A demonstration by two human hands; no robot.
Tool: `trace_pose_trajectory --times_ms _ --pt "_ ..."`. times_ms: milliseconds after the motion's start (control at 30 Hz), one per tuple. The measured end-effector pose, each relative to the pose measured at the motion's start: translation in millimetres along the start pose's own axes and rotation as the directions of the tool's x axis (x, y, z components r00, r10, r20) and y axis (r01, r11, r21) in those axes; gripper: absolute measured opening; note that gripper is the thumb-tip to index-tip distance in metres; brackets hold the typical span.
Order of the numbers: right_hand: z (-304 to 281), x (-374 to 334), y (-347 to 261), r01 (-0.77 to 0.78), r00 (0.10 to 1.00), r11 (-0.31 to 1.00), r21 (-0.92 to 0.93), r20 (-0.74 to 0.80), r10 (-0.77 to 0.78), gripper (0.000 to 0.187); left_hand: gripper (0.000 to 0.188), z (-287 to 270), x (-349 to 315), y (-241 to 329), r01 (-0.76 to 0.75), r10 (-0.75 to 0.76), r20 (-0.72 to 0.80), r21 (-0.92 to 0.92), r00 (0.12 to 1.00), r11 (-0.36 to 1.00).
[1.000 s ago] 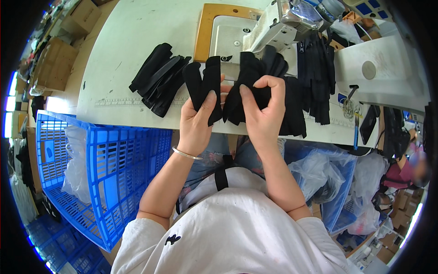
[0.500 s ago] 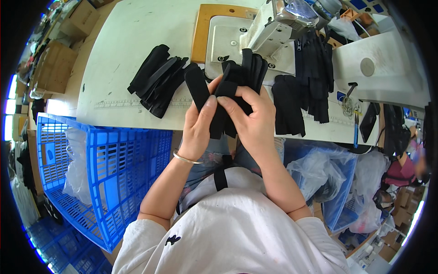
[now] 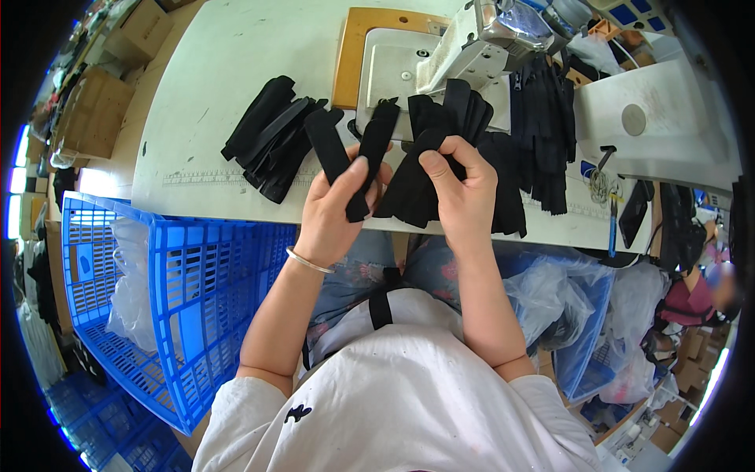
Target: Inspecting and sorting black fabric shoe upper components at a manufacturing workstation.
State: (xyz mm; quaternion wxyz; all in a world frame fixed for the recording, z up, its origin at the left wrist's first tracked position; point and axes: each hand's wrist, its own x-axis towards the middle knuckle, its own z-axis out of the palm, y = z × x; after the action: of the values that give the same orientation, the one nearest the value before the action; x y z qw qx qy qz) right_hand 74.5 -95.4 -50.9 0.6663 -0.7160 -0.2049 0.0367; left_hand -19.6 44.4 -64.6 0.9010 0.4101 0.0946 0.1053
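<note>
Both hands pinch limp black fabric strips above the white bench (image 3: 236, 94): left hand (image 3: 334, 212) two strips (image 3: 350, 157), right hand (image 3: 465, 197) a floppy bundle (image 3: 429, 157), best held mid-length.

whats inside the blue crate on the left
Inside the blue crate a crumpled clear plastic bag lies against its far wall. The left forearm covers the near corner, so that part cannot be seen.

White short-sleeved top with small black mark, thin bracelet (image 3: 308, 260) on left wrist
</note>
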Motion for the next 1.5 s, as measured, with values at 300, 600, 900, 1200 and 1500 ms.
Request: trace_pose_trajectory --times_ms 300,600,900,1200,1500 --pt "3 -2 -3 -0.110 0.992 0.992 0.065 0.076 0.105 0.023 0.041 4 2 1 0.048 -0.052 -0.070 -0.049 0.996 0.998" --pt "12 -5 -7 -0.006 1.000 0.999 0.031 -0.030 0.007 0.018 0.031 7 -1 -10 -0.023 0.019 -0.143 -0.023 0.989 0.999" --pt "14 -5 -8 -0.027 0.999 1.000 -0.003 -0.036 0.027 0.025 0.031 1 -3 -9 -0.007 0.012 -0.072 0.077 0.997 0.997" --pt "9 1 -11 -0.123 0.989 0.984 0.132 0.093 0.111 0.025 0.033 -1 -2 -9 0.003 0.000 -0.075 0.051 0.997 0.999" --pt "2 0 -7 -0.072 0.987 0.990 0.122 0.153 0.053 0.021 0.042 -8 5 2 0.096 -0.080 0.073 -0.246 0.994 0.964"
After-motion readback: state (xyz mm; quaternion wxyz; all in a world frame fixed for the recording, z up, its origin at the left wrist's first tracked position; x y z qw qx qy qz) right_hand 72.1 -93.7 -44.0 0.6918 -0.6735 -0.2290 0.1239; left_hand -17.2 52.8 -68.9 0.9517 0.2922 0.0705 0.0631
